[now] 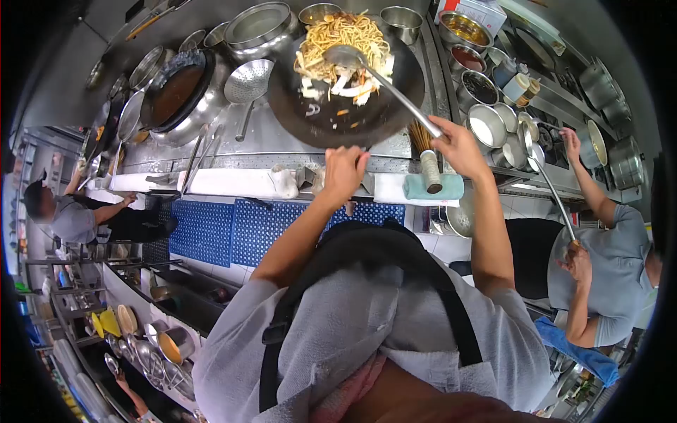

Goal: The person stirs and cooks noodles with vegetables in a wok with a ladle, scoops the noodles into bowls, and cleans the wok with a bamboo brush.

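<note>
One dark pan (206, 72) of brown liquid, far side of steel desk (278, 153). One perforated skimmer (249, 79), handle towards the wearer. One left hand (343, 173), fingers curled closed at the wok's near edge. One wok (300, 116), dark, centre, holding noodles (345, 29) and pale pieces heaped against its far side; loose orange bits nearer. One ladle (343, 55), bowl on the heap, its handle wrapped by the right hand (460, 146). One bamboo brush (431, 169), bound handle, below that hand.

Handling, as judged: wok held firm; ladle worked low beneath the heap and drawn nearward in short strokes, since strands lie close to the far rim.

Obscured: the left hand's exact hold, whether handle or rim; food under the ladle bowl; the wok's underside and any flame.
</note>
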Demonstrator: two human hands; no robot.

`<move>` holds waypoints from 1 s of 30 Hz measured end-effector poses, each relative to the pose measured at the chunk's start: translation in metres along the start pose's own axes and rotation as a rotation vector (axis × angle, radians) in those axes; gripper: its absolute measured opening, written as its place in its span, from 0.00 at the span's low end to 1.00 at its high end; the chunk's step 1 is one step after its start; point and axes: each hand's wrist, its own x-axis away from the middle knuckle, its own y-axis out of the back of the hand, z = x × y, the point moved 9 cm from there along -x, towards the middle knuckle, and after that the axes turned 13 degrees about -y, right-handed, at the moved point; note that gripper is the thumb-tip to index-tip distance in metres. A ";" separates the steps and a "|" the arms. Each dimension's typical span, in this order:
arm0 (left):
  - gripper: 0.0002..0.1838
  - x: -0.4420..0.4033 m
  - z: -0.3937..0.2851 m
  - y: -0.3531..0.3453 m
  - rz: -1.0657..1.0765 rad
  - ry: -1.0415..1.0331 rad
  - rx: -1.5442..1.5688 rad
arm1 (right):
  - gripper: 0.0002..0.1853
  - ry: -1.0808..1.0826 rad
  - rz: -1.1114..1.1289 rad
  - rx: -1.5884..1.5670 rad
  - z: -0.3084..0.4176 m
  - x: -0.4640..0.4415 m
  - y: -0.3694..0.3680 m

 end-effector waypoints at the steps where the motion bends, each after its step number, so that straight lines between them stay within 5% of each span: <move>1: 0.09 -0.008 0.001 0.008 -0.007 -0.026 -0.012 | 0.31 -0.001 -0.014 -0.090 0.000 0.011 0.005; 4: 0.10 -0.051 0.024 0.019 -0.050 -0.063 -0.031 | 0.30 -0.079 -0.048 -0.072 0.011 0.016 0.009; 7: 0.12 -0.083 0.086 -0.013 -0.019 0.022 0.015 | 0.31 0.084 -0.171 0.071 0.040 -0.022 -0.020; 13: 0.12 -0.089 0.126 -0.051 0.079 0.118 0.027 | 0.31 -0.031 0.088 0.479 0.022 -0.033 -0.030; 21: 0.13 -0.091 0.130 -0.052 0.137 0.195 0.049 | 0.28 0.118 -0.021 0.370 0.020 -0.092 -0.083; 25: 0.14 -0.097 0.137 -0.055 0.072 0.114 0.059 | 0.27 0.032 0.145 0.315 -0.003 -0.084 -0.019; 30: 0.15 -0.094 0.120 -0.046 0.160 0.181 0.067 | 0.28 0.028 -0.005 0.304 0.021 -0.116 -0.072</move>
